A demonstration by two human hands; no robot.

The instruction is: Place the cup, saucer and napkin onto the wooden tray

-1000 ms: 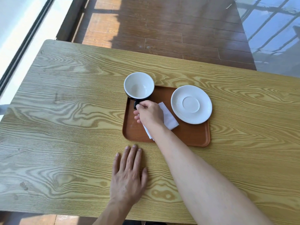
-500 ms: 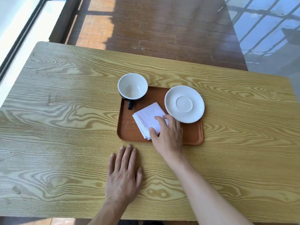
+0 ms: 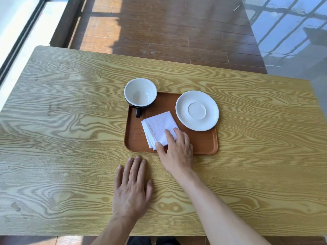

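Resting on one tray (image 3: 203,147): one cup (image 3: 140,92), one saucer (image 3: 197,110), one napkin (image 3: 158,129).

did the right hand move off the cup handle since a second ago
Yes. The right hand has drawn back from the cup toward the tray's near edge, its fingertips now on the napkin.

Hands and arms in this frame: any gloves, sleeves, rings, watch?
Both bare. The left hand and right hand show no gloves or rings. No sleeve, watch or band on either forearm as far as the frame shows; the right forearm is bare to the frame edge.
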